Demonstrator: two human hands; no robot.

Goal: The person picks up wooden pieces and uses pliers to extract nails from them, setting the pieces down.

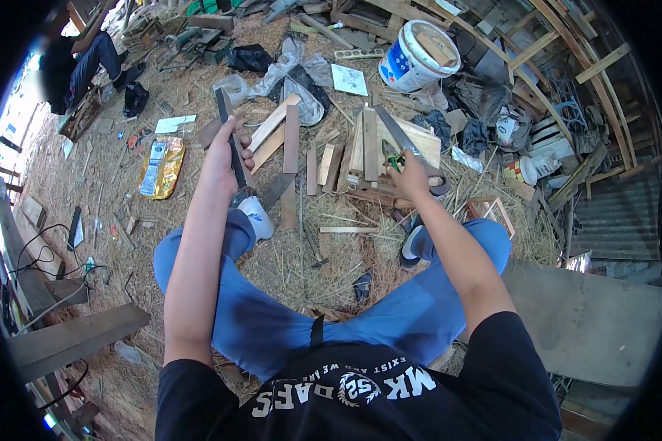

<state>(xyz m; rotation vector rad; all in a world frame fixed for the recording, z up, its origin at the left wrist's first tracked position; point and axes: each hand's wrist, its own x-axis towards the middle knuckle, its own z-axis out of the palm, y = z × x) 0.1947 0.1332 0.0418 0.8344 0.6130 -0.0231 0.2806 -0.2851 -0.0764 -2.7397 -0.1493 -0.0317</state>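
My left hand (224,158) is closed around a long, narrow dark wooden strip (223,105), held upright over my left foot. My right hand (408,178) is closed on a small tool with green on its handle (396,159), at the right side of a stack of wood pieces. Beside those fingers, a long grey blade (396,131) lies slanted across the stack. An upright board (370,143) stands out on the stack. Several cut wood pieces (291,140) lie between my hands. The tool's exact kind is hard to make out.
A white bucket (412,62) holding wood pieces stands at the back right. A yellow packet (162,169) lies on the straw-strewn ground at left. Another person (88,62) sits at the far left. A thick beam (81,339) juts in at lower left, and a flat board (588,323) lies at right.
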